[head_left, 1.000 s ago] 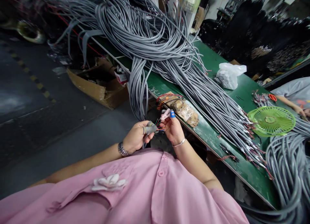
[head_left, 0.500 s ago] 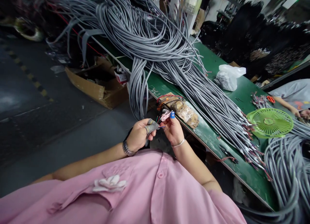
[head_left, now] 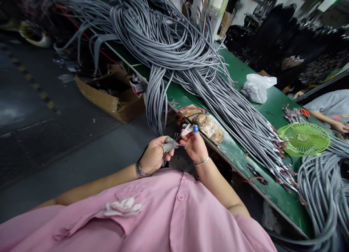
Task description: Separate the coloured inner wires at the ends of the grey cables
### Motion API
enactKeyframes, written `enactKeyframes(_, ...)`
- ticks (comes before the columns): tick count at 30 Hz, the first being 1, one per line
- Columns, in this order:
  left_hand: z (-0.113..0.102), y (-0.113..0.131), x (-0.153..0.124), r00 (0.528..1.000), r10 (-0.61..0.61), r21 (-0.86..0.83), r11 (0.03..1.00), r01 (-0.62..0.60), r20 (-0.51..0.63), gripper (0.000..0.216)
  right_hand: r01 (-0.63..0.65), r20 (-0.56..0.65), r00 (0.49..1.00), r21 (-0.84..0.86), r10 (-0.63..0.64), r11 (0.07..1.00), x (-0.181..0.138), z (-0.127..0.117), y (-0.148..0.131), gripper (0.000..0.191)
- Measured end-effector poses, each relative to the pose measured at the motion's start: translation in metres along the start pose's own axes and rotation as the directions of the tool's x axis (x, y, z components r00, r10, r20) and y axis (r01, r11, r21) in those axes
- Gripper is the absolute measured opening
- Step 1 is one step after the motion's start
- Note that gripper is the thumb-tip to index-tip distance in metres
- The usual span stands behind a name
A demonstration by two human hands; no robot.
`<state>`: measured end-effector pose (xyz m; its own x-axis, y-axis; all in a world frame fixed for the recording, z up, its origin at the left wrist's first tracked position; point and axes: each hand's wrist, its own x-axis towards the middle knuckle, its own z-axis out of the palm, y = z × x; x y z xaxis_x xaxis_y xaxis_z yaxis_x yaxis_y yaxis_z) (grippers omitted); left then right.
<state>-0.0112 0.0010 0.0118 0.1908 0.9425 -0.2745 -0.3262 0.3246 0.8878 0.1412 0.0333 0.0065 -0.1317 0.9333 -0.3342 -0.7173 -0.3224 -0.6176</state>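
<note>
Just off the near edge of the green workbench (head_left: 240, 72), two hands work one grey cable end.

The left hand (head_left: 154, 157) closes its thumb and fingers around the grey cable (head_left: 169, 146), whose stripped tip fans into thin red, green and blue wires (head_left: 178, 140). The right hand (head_left: 194, 146) pinches those wires with fingers held narrow; two fingertips wear pink and blue covers (head_left: 195, 128). Behind the hands on the workbench lie a taped brown block (head_left: 208, 125) and a heap of grey cables (head_left: 191, 63).
</note>
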Motion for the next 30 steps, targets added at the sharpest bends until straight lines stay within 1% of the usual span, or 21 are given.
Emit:
enactKeyframes(4,-0.002,0.001,-0.001,0.999,-0.001,-0.060,0.998,-0.002,-0.038,0.013,0.080,0.011,0.997,-0.087,-0.079,0.993,-0.003,0.002,-0.001,0.029)
enactKeyframes(8,-0.001,0.003,0.001,0.999,-0.022,-0.109,0.994,0.018,-0.032,0.014,0.106,0.038,0.994,-0.120,-0.102,0.987,-0.005,0.002,0.000,0.029)
enactKeyframes(12,0.001,0.003,0.002,0.999,-0.049,-0.133,0.990,0.047,-0.009,0.015,0.113,0.079,0.991,-0.096,-0.105,0.989,-0.001,-0.003,0.003,0.036)
enactKeyframes(16,0.001,0.000,0.003,0.997,-0.081,-0.132,0.988,0.078,-0.018,0.017,0.151,0.149,0.980,-0.106,-0.134,0.983,0.003,-0.010,0.005,0.040)
enactKeyframes(18,0.000,-0.002,0.003,0.995,-0.095,-0.133,0.987,0.091,-0.021,0.017,0.145,0.159,0.979,-0.120,-0.125,0.982,0.005,-0.011,0.004,0.040)
enactKeyframes(23,0.000,-0.004,0.004,0.994,-0.110,-0.143,0.984,0.106,-0.025,0.017,0.058,0.145,0.988,-0.087,-0.045,0.995,0.013,-0.011,0.005,0.038)
enactKeyframes(28,-0.001,-0.001,0.005,0.993,-0.114,-0.149,0.983,0.108,-0.032,0.019,0.089,0.168,0.983,-0.092,-0.073,0.992,0.013,-0.012,0.004,0.044)
enactKeyframes(30,-0.001,0.001,0.005,0.993,-0.115,-0.156,0.982,0.108,-0.032,0.018,0.073,0.201,0.978,-0.076,-0.056,0.994,0.008,-0.013,0.002,0.042)
